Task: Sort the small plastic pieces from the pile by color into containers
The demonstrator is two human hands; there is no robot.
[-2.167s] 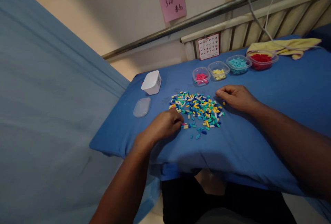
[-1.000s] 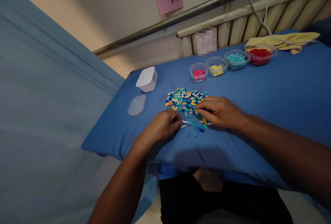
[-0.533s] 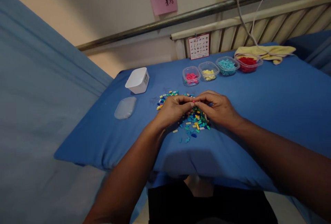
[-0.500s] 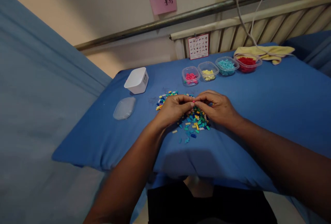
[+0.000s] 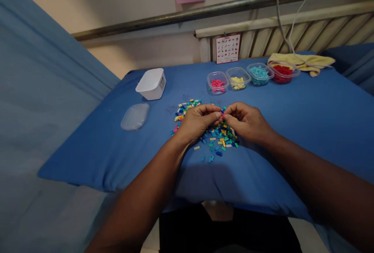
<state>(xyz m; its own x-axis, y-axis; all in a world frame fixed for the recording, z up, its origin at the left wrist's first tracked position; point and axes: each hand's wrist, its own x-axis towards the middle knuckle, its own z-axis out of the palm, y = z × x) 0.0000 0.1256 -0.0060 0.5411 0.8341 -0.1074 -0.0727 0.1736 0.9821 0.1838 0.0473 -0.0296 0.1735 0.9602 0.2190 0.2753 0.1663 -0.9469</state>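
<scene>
Over a loose pile of small coloured toy bricks (image 5: 223,136), my two hands meet fingertip to fingertip. A tiny pink brick (image 5: 223,116) shows between them. My left hand (image 5: 198,122) is closed in a pinch at the left side of that brick. From the other side, the thumb and index finger of my right hand (image 5: 247,122) close on it. The fingers partly cover the brick, so its full shape is hidden. Part of the pile lies under and behind my left hand.
Behind the pile stand clear tubs of pink bricks (image 5: 217,83), yellow bricks (image 5: 237,81), light blue bricks (image 5: 259,73) and red bricks (image 5: 282,73). A white tub (image 5: 152,85) and a clear lid (image 5: 134,117) sit at left. A yellow cloth (image 5: 306,62) lies at back right.
My fingertips have drawn slightly apart around the pink brick, the right hand shifting a little to the right. The camera view has tilted slightly; the tubs and pile stay in place.
</scene>
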